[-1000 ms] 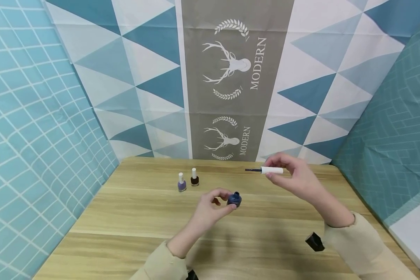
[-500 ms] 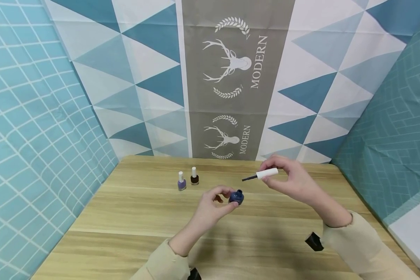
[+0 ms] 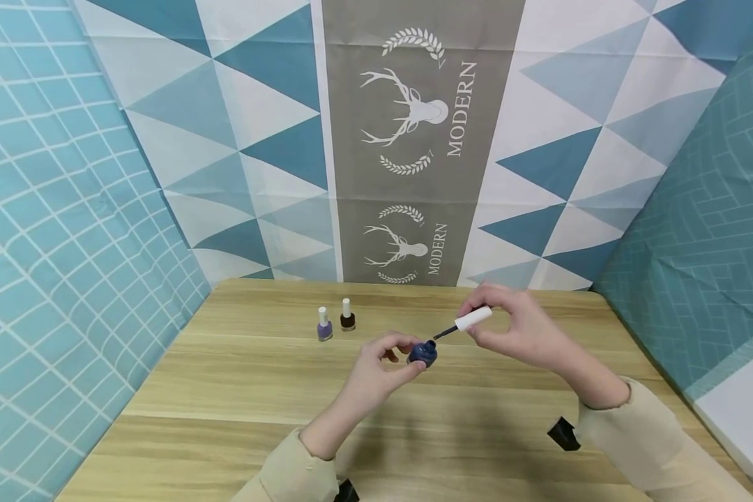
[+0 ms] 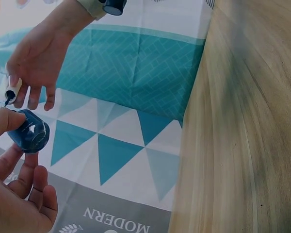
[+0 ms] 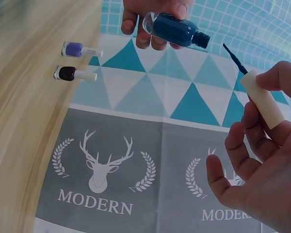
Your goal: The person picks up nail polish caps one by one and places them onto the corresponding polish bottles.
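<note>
Between thumb and fingers, my left hand pinches an uncapped dark blue nail polish bottle, tilted with its neck toward the right. My right hand pinches the white cap of its brush, whose dark bristle tip points down-left, right at the bottle mouth in the head view. A small gap shows between the brush tip and the bottle's threaded neck in the right wrist view. In the left wrist view, the blue bottle hides part of the brush.
A purple nail polish bottle and a dark, nearly black one stand upright with white caps on the wooden table, behind and left of my hands. Patterned cloth hangs along the table's back edge, with blue cloth at both sides.
My right hand has moved left and slightly down, tilting the brush from nearly level to slanting down toward the bottle mouth. The left hand and bottle have barely shifted.
</note>
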{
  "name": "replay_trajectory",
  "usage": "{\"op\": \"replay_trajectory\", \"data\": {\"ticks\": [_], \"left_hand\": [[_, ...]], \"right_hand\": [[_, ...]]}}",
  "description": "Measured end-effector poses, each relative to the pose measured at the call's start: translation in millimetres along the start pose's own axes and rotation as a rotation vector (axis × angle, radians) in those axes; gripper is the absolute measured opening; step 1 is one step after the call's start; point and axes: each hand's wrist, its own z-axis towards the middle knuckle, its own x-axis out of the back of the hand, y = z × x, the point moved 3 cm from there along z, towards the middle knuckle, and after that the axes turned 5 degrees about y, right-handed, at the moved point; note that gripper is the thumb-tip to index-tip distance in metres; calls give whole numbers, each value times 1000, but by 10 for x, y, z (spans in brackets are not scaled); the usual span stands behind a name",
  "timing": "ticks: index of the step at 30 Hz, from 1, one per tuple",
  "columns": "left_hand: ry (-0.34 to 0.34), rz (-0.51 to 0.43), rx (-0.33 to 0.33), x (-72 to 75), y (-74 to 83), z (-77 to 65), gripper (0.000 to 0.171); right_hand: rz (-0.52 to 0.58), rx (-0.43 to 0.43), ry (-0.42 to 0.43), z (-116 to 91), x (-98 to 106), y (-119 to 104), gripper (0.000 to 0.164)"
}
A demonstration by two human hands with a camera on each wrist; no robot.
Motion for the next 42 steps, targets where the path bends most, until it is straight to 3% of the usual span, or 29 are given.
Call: {"op": "replay_trajectory", "data": {"ticks": [42], "left_hand": [[-37,5,-12,-18,37,4,24]], "right_hand": [[24,-9,-90,-19,-166,20,27]]}}
